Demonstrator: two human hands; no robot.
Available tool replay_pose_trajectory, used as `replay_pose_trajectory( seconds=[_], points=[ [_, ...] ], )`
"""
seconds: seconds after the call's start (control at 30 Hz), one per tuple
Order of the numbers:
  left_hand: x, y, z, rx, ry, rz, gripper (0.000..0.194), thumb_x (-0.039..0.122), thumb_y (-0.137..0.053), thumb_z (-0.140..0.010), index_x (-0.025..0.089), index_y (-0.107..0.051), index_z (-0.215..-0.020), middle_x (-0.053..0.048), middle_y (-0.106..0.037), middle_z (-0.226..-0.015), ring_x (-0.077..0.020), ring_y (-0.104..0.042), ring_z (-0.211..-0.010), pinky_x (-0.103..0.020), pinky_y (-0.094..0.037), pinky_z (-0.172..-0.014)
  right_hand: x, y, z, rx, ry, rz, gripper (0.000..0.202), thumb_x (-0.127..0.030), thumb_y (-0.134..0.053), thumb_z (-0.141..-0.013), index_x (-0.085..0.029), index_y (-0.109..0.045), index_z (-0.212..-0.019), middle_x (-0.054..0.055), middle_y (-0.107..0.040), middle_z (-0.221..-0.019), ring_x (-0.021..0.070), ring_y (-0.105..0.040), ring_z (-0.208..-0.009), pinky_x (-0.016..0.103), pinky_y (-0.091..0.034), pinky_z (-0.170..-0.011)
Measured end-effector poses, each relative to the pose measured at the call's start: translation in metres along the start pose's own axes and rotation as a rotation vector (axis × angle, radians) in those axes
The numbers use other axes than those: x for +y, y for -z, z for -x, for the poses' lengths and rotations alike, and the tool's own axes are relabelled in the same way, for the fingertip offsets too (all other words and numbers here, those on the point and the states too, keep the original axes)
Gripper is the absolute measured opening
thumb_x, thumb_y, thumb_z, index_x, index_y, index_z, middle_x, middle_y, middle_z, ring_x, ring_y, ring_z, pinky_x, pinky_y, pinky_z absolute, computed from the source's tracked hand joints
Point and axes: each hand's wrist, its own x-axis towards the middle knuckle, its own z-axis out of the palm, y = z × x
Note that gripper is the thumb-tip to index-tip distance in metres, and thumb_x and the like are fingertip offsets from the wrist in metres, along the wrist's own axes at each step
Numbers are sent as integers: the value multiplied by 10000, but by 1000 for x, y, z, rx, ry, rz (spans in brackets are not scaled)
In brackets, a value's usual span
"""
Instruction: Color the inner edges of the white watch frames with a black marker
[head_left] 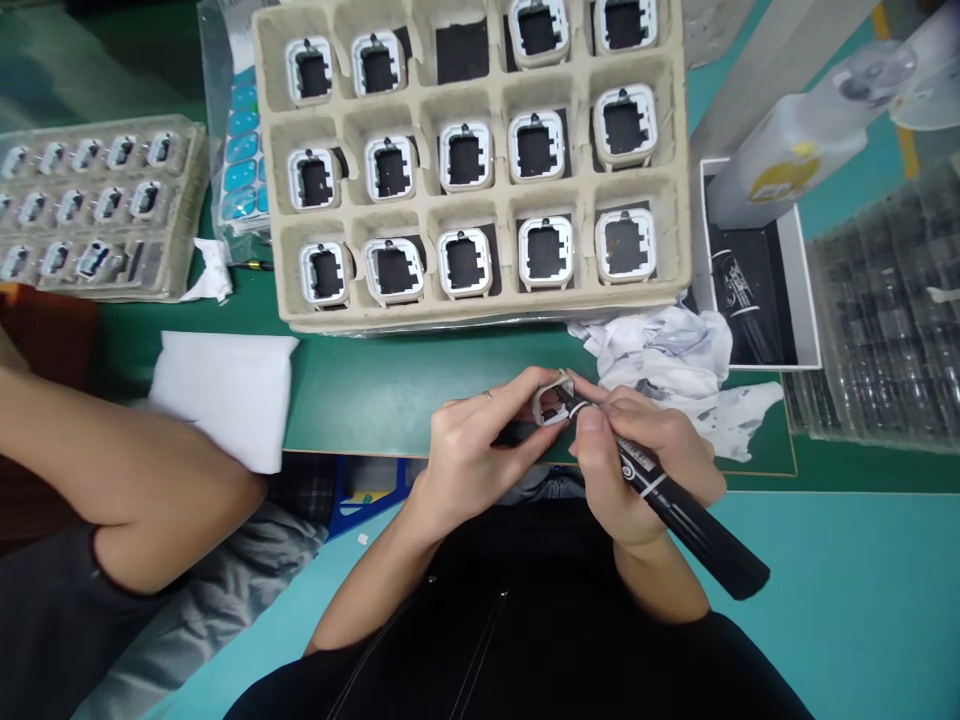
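Pinched between the thumb and fingers of my left hand (480,440) is a small white plastic frame (553,412), held over the table's front edge. My right hand (637,450) grips a black marker pen (675,510) like a writing tool, its tip inside or against the frame. Fingers hide part of the frame, so I cannot tell exactly where the tip touches. Beyond my hands lies a moulded pulp tray (480,312) whose pockets hold several similar white frames (465,262); one pocket in the back row has only a dark pad.
Crumpled white cloths (660,350) lie right of my hands. A box (810,340) there holds a bottle (780,165) and another marker (739,290). At left are a folded white cloth (225,390), a second parts tray (169,265) and a co-worker's arm (135,450). Stacked clear trays (892,330) stand far right.
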Motion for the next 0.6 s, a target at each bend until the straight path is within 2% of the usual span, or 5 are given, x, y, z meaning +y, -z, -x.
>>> replay_pose_trajectory(
  seconds=[0.1, 0.2, 0.4, 0.5, 0.6],
  points=[
    [-1, 0, 0, 2, 7, 21, 358, 252, -930, -1031, 273, -833, -1374, 13, -912, -1011, -153, -866, -764, -211, -720, -759, -1, 1, -2, -24, 47, -19, 205, -85, -807, -968, -277, -747, -1007, -79, -736, -719, 168, -722, -565, 455, -844, -892],
    [-2, 0, 0, -9, -7, 19, 363, 265, -914, -1048, 277, -829, -1400, 0, -919, -1034, -167, -880, -795, -220, -728, -762, -2, 1, -2, -7, 26, -12, 205, -88, -804, -969, -284, -754, -1005, -80, -754, -728, 176, -746, -581, 456, -840, -906],
    [-3, 0, 0, -9, -16, 10, 375, 248, -926, -1034, 279, -836, -1397, 15, -908, -996, -144, -852, -745, -209, -724, -755, 1, 0, -1, -15, 25, 18, 181, -114, -810, -974, -284, -747, -989, -82, -747, -701, 210, -819, -623, 421, -825, -812],
    [-2, 1, -2, -11, 10, 83, 399, 221, -949, -1007, 270, -843, -1389, 8, -917, -1045, -147, -867, -780, -217, -747, -800, 0, 0, -1, 3, 11, -6, 199, -96, -824, -960, -276, -750, -1003, -84, -739, -703, 198, -796, -603, 426, -829, -831],
    [-2, 1, -5, -11, 43, 190, 432, 237, -980, -977, 250, -849, -1388, -10, -927, -1112, -167, -885, -821, -259, -783, -852, -5, 3, 0, -21, -65, -63, 189, -98, -810, -980, -269, -748, -929, -76, -724, -693, 172, -735, -579, 475, -834, -908]
  ],
)
